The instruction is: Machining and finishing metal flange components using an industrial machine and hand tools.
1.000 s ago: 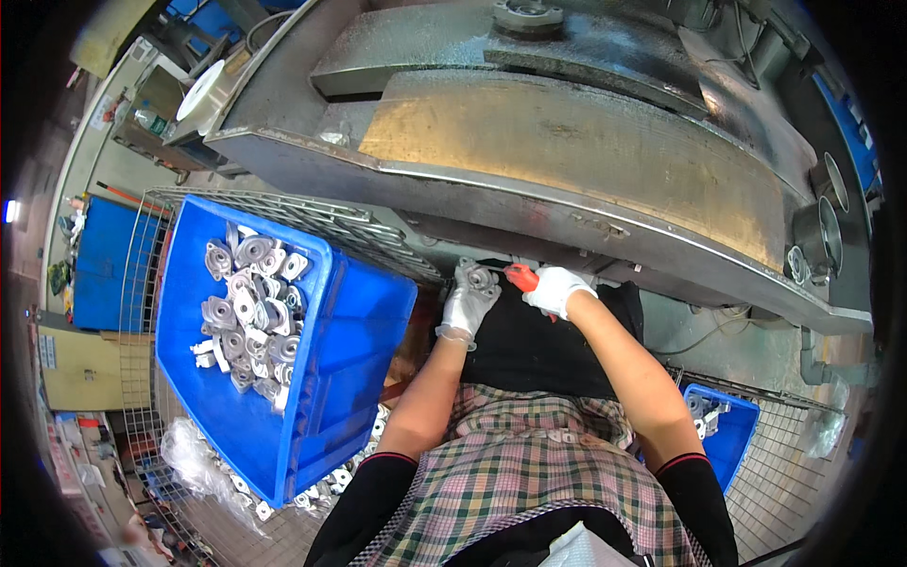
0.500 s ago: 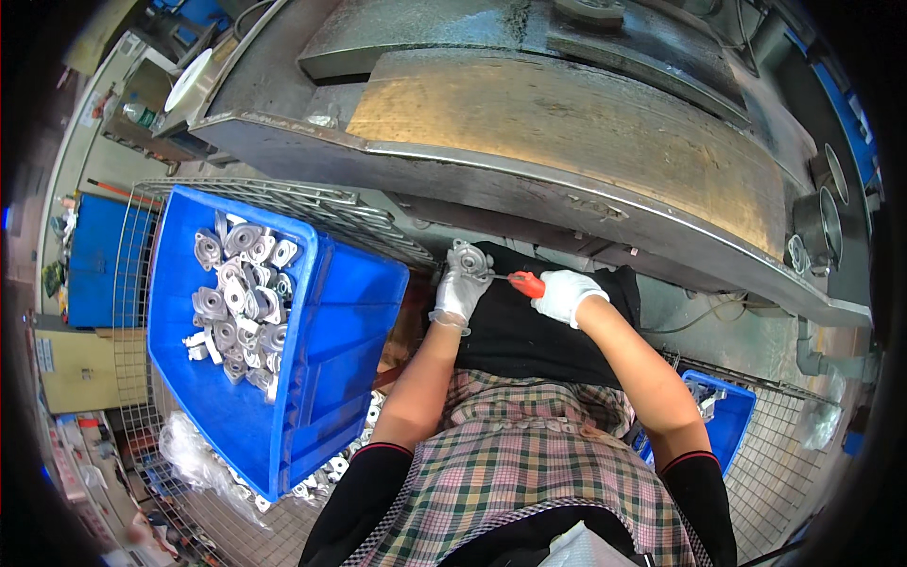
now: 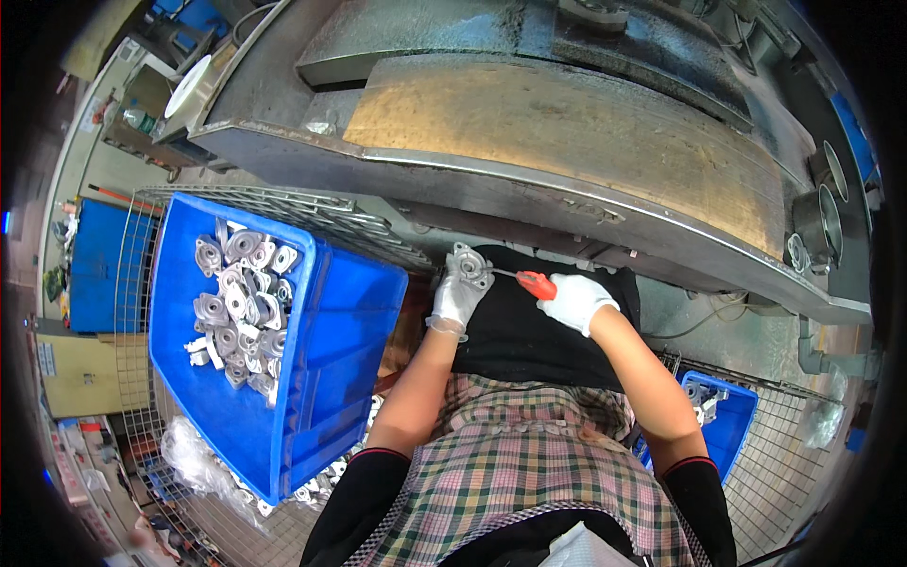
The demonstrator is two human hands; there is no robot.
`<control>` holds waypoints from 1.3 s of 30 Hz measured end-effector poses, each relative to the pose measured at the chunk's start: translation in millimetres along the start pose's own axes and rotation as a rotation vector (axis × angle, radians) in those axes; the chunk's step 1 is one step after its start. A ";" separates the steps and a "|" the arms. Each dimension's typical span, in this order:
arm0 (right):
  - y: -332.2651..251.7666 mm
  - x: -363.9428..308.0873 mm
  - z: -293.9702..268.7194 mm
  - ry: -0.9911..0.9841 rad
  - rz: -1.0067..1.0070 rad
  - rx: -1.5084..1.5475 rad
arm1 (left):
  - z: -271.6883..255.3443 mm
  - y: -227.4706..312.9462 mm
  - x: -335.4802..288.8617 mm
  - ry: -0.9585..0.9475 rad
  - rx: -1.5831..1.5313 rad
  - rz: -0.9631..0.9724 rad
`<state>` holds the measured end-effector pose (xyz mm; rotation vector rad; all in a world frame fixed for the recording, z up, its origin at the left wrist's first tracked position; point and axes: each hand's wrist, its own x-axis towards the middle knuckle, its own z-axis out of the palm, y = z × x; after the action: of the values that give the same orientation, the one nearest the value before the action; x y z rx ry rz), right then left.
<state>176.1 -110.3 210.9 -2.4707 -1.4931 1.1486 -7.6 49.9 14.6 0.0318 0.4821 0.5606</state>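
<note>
Above my lap, over a black cloth (image 3: pixel 529 340), my gloved left hand (image 3: pixel 455 304) is closed around a grey metal casting (image 3: pixel 469 264) with a round recessed centre and lugs. My gloved right hand (image 3: pixel 578 304) grips a red-handled tool (image 3: pixel 537 284) with a thin metal shaft. That shaft points left, its end at the casting's right edge; whether the tip touches the metal I cannot tell. To my left a large blue bin (image 3: pixel 351 331) stands tilted, with a heap of similar castings (image 3: pixel 244 302) inside.
A worn metal workbench (image 3: pixel 567 132) runs across the front, its thick edge beyond my hands. Wire mesh (image 3: pixel 132 312) surrounds the blue bin, with clear plastic film (image 3: pixel 203 463) below. At my right, a smaller blue bin (image 3: pixel 737 416) with parts stands by a mesh cage.
My right hand and the red-handled tool have shifted slightly right and nearer to me, the handle tilting more. The casting stays in my left hand, almost in place.
</note>
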 end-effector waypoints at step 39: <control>432.2 -401.3 -20.7 1.742 1.150 -0.060 | 284.7 -67.2 -118.5 -0.572 0.243 -0.374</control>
<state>407.0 -647.7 289.7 -2.5586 0.4013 -1.1182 66.2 -40.1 308.0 0.3191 -0.0106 0.1067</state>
